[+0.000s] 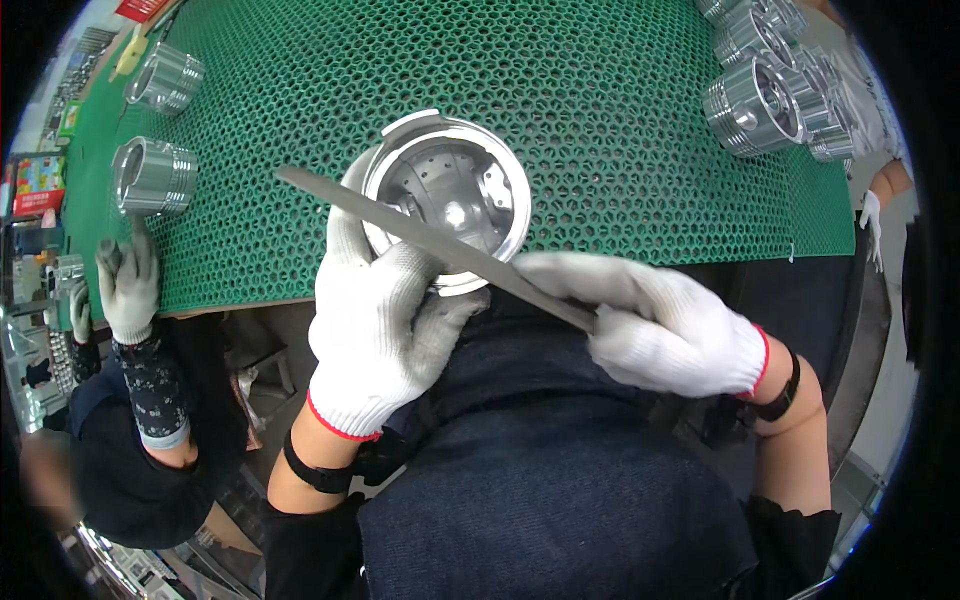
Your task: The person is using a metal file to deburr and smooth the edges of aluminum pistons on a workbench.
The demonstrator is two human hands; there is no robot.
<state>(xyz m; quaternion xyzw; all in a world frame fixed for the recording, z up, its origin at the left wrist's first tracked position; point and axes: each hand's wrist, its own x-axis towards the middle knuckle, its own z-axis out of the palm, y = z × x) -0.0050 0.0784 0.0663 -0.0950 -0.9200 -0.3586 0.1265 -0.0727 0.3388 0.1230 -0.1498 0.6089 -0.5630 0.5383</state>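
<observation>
My left hand (pixel 360 325), in a white knitted glove with a red cuff edge, is closed around the lower left side of a shiny metal piston (pixel 440 180). The piston's hollow side faces up, showing its bright rim and smooth inner walls. In my right hand (pixel 675 325), gloved the same way, is the end of a long flat grey file (pixel 420 232). The file slants from upper left to lower right across the piston's lower left rim. Whether its face touches the metal is hard to make out. The fingertips under the piston are partly hidden.
A green honeycomb mat (pixel 620 130) covers the table. Several pistons (pixel 750 110) crowd its right end; two more pistons (pixel 160 175) stand at the left. A co-worker's gloved hand (pixel 130 290) is by the left edge, another person's gloved hand (pixel 872 220) far right.
</observation>
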